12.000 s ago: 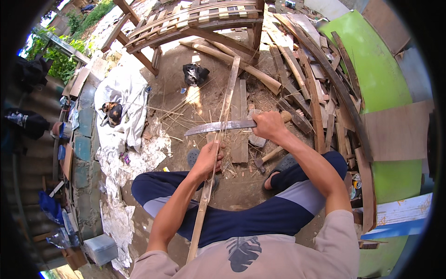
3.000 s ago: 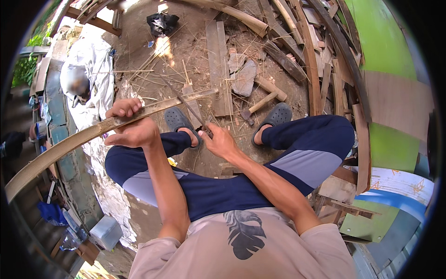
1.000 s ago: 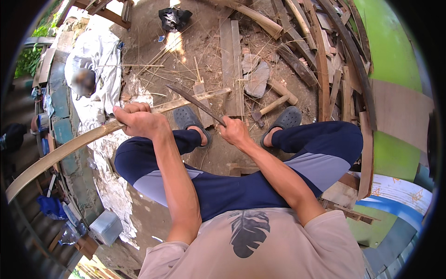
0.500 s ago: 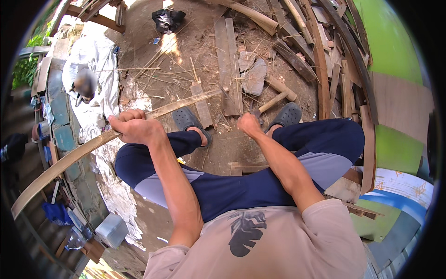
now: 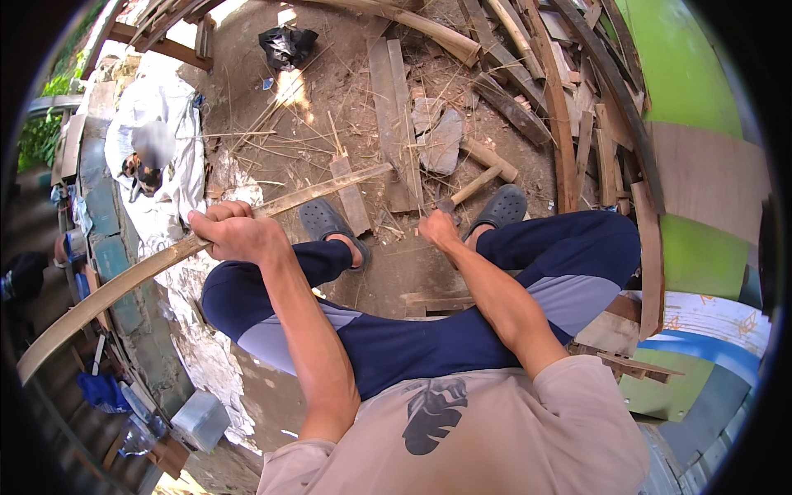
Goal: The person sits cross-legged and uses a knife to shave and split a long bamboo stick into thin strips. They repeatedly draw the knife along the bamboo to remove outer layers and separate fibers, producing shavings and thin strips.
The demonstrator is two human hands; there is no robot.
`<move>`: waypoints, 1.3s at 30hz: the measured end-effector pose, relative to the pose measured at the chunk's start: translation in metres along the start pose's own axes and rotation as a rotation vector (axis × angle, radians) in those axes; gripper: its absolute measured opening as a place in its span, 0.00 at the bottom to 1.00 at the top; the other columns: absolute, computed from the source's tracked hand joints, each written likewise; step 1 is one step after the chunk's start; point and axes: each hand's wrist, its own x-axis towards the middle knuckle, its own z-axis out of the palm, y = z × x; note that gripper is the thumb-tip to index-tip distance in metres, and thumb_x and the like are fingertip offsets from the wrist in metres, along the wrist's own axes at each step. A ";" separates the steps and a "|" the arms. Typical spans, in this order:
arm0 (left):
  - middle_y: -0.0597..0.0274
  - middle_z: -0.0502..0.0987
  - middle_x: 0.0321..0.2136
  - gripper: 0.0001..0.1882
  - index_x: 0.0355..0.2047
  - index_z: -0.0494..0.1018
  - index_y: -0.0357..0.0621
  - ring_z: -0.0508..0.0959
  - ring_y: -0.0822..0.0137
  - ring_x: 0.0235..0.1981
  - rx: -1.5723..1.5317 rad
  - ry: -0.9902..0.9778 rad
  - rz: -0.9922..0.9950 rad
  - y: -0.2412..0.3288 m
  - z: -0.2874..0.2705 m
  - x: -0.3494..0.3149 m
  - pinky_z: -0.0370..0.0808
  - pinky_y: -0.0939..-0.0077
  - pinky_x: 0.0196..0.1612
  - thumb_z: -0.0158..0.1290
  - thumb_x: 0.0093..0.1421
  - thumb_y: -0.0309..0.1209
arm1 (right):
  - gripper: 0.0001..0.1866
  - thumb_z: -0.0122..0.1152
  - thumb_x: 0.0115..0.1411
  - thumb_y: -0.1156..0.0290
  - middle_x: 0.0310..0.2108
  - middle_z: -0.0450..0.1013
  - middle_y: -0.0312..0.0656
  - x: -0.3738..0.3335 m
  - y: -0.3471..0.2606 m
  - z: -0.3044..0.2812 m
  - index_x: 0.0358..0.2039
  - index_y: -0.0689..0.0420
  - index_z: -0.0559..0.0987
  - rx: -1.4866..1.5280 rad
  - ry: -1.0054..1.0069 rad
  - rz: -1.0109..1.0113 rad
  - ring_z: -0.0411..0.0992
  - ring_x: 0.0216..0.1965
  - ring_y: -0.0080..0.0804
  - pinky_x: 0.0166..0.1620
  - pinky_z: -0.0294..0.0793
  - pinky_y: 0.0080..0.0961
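Note:
My left hand (image 5: 239, 233) is closed around a long, thin wooden strip (image 5: 107, 289). The strip runs from the lower left, over my left knee, to a tip above the ground between my feet. My right hand (image 5: 439, 228) is a fist in front of my right foot. A thin dark blade (image 5: 419, 196) rises from it, seen nearly edge-on, apparently a knife; its handle is hidden in my fingers. Just beyond this fist lies a hammer-like tool with a wooden handle (image 5: 477, 186) and a dark head (image 5: 445, 205).
Grey clogs (image 5: 326, 221) are on my feet. Ahead lie planks (image 5: 384, 124), flat stones (image 5: 440, 144), thin sticks and a black plastic bag (image 5: 287, 48). Timber (image 5: 544, 107) is piled at right. A cat (image 5: 147, 175) sits on white sheeting (image 5: 183, 140) at left.
My right hand and the blade have shifted slightly, with the blade now more upright and edge-on. My left hand keeps its grip on the strip. The cat's body shows more.

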 end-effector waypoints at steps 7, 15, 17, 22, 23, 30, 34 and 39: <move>0.71 0.48 0.10 0.26 0.16 0.45 0.54 0.47 0.74 0.12 0.006 0.008 -0.005 0.002 0.001 0.000 0.47 0.74 0.18 0.40 0.71 0.38 | 0.21 0.53 0.61 0.58 0.37 0.77 0.66 -0.016 -0.007 0.015 0.41 0.65 0.81 0.011 0.062 -0.124 0.76 0.42 0.64 0.49 0.74 0.50; 0.71 0.47 0.11 0.26 0.17 0.43 0.54 0.46 0.74 0.13 -0.013 0.006 -0.014 -0.001 -0.007 0.003 0.47 0.74 0.18 0.40 0.72 0.38 | 0.22 0.58 0.59 0.59 0.40 0.78 0.62 -0.036 -0.034 0.001 0.46 0.64 0.81 -0.068 0.049 -0.217 0.77 0.46 0.58 0.51 0.75 0.46; 0.71 0.47 0.11 0.26 0.17 0.43 0.54 0.45 0.74 0.13 -0.006 -0.026 -0.020 0.003 -0.007 0.001 0.46 0.75 0.19 0.39 0.72 0.39 | 0.22 0.58 0.58 0.59 0.40 0.78 0.62 -0.024 -0.020 0.008 0.44 0.64 0.81 -0.071 0.062 -0.130 0.77 0.45 0.57 0.50 0.76 0.44; 0.73 0.46 0.11 0.32 0.16 0.47 0.52 0.44 0.75 0.13 -0.144 -0.366 -0.042 -0.008 -0.031 0.017 0.44 0.76 0.18 0.35 0.71 0.57 | 0.16 0.57 0.56 0.64 0.34 0.79 0.62 0.003 0.005 0.002 0.35 0.65 0.83 0.039 -0.054 0.096 0.80 0.37 0.54 0.42 0.78 0.43; 0.73 0.45 0.11 0.33 0.16 0.46 0.52 0.44 0.75 0.14 -0.182 -0.420 -0.030 -0.008 -0.030 0.018 0.44 0.77 0.18 0.33 0.69 0.62 | 0.15 0.55 0.55 0.66 0.26 0.78 0.61 0.000 -0.008 -0.011 0.29 0.67 0.83 0.092 -0.148 0.095 0.80 0.27 0.52 0.34 0.79 0.43; 0.51 0.77 0.32 0.65 0.39 0.77 0.31 0.74 0.61 0.30 0.046 -0.473 0.080 -0.010 -0.047 0.024 0.75 0.66 0.44 0.10 0.48 0.81 | 0.24 0.53 0.59 0.61 0.16 0.74 0.55 -0.031 -0.056 -0.055 0.20 0.72 0.78 0.226 -0.107 0.033 0.76 0.17 0.48 0.27 0.77 0.41; 0.56 0.74 0.31 0.65 0.52 0.71 0.30 0.70 0.66 0.25 -0.037 -0.416 0.027 0.010 -0.046 0.014 0.73 0.69 0.38 0.13 0.50 0.81 | 0.26 0.55 0.62 0.55 0.15 0.74 0.52 -0.089 -0.080 -0.094 0.29 0.72 0.78 0.157 -0.089 -0.173 0.76 0.16 0.45 0.27 0.76 0.41; 0.63 0.67 0.19 0.61 0.51 0.71 0.31 0.66 0.70 0.19 -0.082 -0.268 0.062 0.043 -0.055 0.017 0.69 0.75 0.26 0.20 0.53 0.80 | 0.26 0.55 0.61 0.53 0.17 0.74 0.53 -0.147 -0.083 -0.098 0.37 0.69 0.77 0.177 -0.014 -0.368 0.76 0.18 0.46 0.30 0.75 0.41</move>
